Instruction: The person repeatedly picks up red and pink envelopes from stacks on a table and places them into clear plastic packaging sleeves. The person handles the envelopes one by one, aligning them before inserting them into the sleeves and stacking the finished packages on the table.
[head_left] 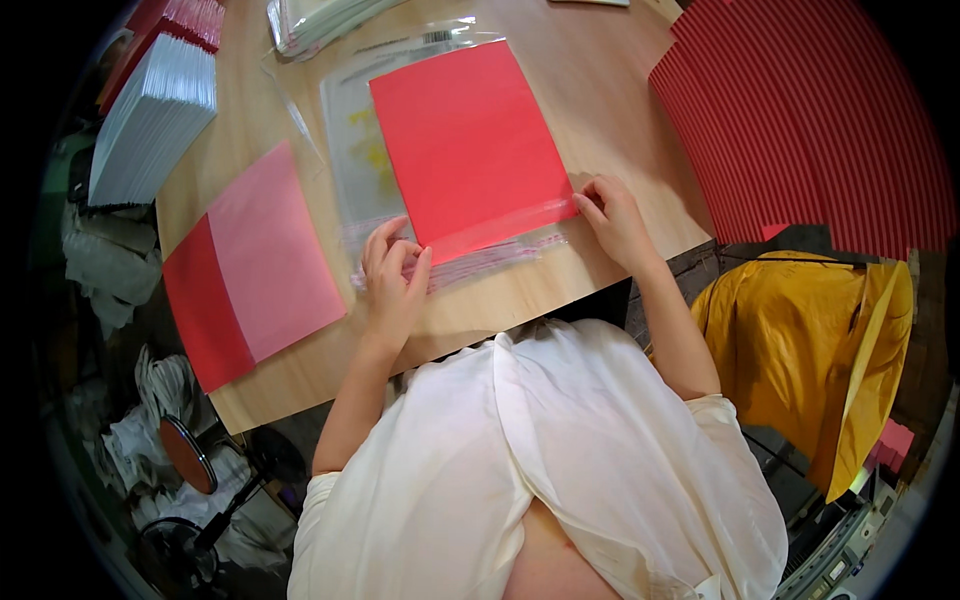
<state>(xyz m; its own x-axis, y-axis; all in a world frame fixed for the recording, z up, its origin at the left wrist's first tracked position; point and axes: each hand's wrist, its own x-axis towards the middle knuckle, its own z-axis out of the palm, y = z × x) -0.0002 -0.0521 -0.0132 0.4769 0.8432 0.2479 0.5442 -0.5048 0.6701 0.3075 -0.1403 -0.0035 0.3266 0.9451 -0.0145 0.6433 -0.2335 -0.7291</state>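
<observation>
Left hand: the left hand [393, 275] rests on the pale wooden desk [600, 90] at the near left corner of the flat square red card [468, 145], fingers bent and pinching the card's near edge together with the clear plastic sleeve [350, 150] beneath it.
Right hand: the right hand [612, 218] sits at the card's near right corner, fingertips pressed together on the sleeve's edge there.
Card position: the card lies at twelve o'clock from both hands, mostly on top of the sleeve, its near edge spanning between the hands.
Axis: the card is tilted, its side edges running from about five toward eleven o'clock; both hands are equally near, one at each near corner.
Sleeve: its open mouth with a glossy strip faces the person at six o'clock.
Nine o'clock: a red sheet half covered by a pink sheet [250, 265] lies well apart.
Ten o'clock: a stack of white-edged cards [155, 115].
Two o'clock: a red corrugated board [800, 110].
</observation>
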